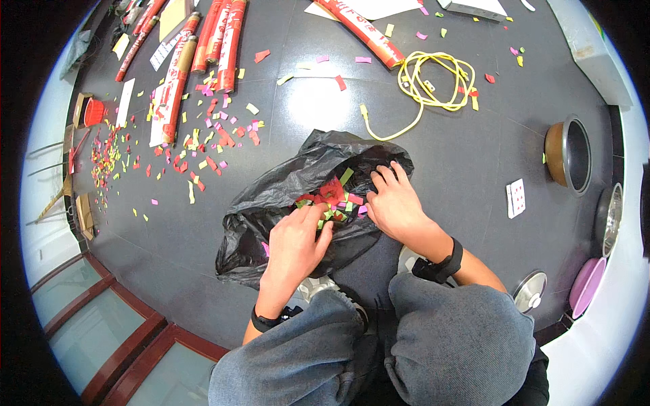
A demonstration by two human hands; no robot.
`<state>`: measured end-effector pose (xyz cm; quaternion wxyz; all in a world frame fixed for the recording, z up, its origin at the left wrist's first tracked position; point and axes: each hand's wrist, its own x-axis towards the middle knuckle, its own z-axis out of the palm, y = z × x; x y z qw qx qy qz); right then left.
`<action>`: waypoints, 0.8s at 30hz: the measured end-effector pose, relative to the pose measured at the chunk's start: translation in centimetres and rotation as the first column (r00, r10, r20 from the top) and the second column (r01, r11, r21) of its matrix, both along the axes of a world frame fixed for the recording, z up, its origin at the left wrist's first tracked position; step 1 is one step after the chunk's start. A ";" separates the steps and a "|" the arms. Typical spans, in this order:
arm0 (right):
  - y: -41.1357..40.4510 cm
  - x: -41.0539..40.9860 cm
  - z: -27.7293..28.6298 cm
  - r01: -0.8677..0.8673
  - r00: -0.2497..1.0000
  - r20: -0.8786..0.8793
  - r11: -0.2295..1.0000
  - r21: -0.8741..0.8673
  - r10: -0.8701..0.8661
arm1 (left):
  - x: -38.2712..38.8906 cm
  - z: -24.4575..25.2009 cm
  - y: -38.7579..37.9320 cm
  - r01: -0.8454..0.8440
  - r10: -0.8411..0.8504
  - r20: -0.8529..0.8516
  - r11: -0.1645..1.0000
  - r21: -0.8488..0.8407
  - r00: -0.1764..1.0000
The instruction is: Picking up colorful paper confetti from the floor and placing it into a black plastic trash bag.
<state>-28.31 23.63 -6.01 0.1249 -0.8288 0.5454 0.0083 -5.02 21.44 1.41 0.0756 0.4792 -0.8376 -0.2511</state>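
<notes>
A black plastic bag (274, 182) lies with its mouth spread on the dark tiled floor, just before my feet. Pieces of red, green and pink paper confetti (332, 193) sit inside its mouth. My left hand (299, 241) reaches in from the near side, its fingertips at the confetti; whether they pinch any is unclear. My right hand (396, 200) rests at the right part of the mouth, fingers bent and partly spread over the black plastic. Whether it grips the plastic cannot be told. More loose confetti (223, 137) is scattered over the floor to the left.
Several red confetti tubes (231, 45) lie at the upper left, another (363, 33) at the top. A coiled yellow cable (424, 101) lies beyond the bag. Playing cards (517, 198), a brown pot (557, 155), a lid (530, 292) and a pink basin (586, 286) are at the right.
</notes>
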 end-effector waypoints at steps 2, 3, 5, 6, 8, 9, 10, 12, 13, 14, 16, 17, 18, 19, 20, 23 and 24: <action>0.2 -0.1 -0.2 -0.011 0.999 -0.039 0.999 0.049 0.013 | -0.2 0.1 0.0 -0.002 0.002 -0.003 1.000 0.011 1.000; 0.2 0.0 -0.1 -0.022 0.997 -0.075 0.995 0.097 0.029 | -0.2 0.2 0.0 -0.006 0.006 -0.003 1.000 0.020 1.000; 0.4 0.0 0.1 -0.047 0.994 -0.090 0.994 0.095 0.055 | -0.3 0.4 0.0 -0.015 0.015 -0.009 0.999 0.031 1.000; 0.4 -0.1 0.1 -0.067 0.991 -0.108 0.993 0.096 0.077 | -0.4 0.4 -0.1 -0.019 0.020 -0.019 0.999 0.044 1.000; 0.6 -0.2 -0.6 -0.064 0.989 -0.125 0.993 0.100 0.077 | -0.9 -0.5 -0.1 -0.003 0.005 -0.047 1.000 0.026 0.999; 0.7 -0.2 -0.9 -0.062 0.987 -0.141 0.993 0.101 0.076 | -1.2 -1.1 -0.2 0.012 -0.011 -0.071 1.000 0.005 0.997; 0.7 0.0 -1.0 -0.067 0.987 -0.137 0.993 0.099 0.081 | -1.7 -1.7 -0.5 0.042 -0.038 -0.048 0.996 0.075 0.998; 0.7 0.3 -1.1 -0.086 0.986 -0.135 0.993 0.082 0.096 | -2.8 -4.9 -1.4 0.138 -0.138 -0.030 0.990 0.030 0.990; 0.8 0.3 -1.2 -0.087 0.985 -0.139 0.993 0.084 0.099 | -3.6 -6.3 -1.8 0.167 -0.167 0.006 0.986 0.024 0.986; 0.8 0.4 -1.3 -0.080 0.988 -0.131 0.996 0.043 0.085 | -3.8 -7.4 -2.2 0.161 -0.162 0.006 0.987 0.022 0.987; 0.7 0.3 -0.9 -0.082 0.988 -0.132 0.997 -0.005 0.080 | -4.4 -8.5 -2.9 0.211 -0.210 0.093 0.977 -0.001 0.973; 0.6 0.5 -0.6 -0.056 0.992 -0.111 0.998 -0.026 0.053 | -4.0 -8.8 -3.1 0.260 -0.259 0.217 0.965 0.024 0.941; 0.6 0.5 -0.4 -0.025 0.996 -0.091 0.999 -0.042 0.021 | -3.7 -9.1 -3.1 0.256 -0.264 0.194 0.964 0.066 0.945; 0.4 0.4 -0.2 -0.028 0.995 -0.093 0.999 -0.043 0.024 | -3.2 -9.3 -3.0 0.251 -0.267 0.172 0.962 0.107 0.948; 0.1 0.2 0.0 0.022 0.991 -0.129 1.000 0.012 -0.020 | -2.8 -9.5 -3.0 0.250 -0.259 0.154 0.965 0.078 0.954; -0.3 -1.1 0.3 0.114 0.979 -0.181 0.989 0.089 -0.097 | -3.3 -7.5 -2.4 0.124 -0.160 0.127 0.960 0.249 0.979; -0.8 -1.2 0.8 0.158 0.979 -0.138 0.985 0.070 -0.148 | -2.7 -7.2 -1.9 0.090 -0.118 0.092 0.960 0.264 0.989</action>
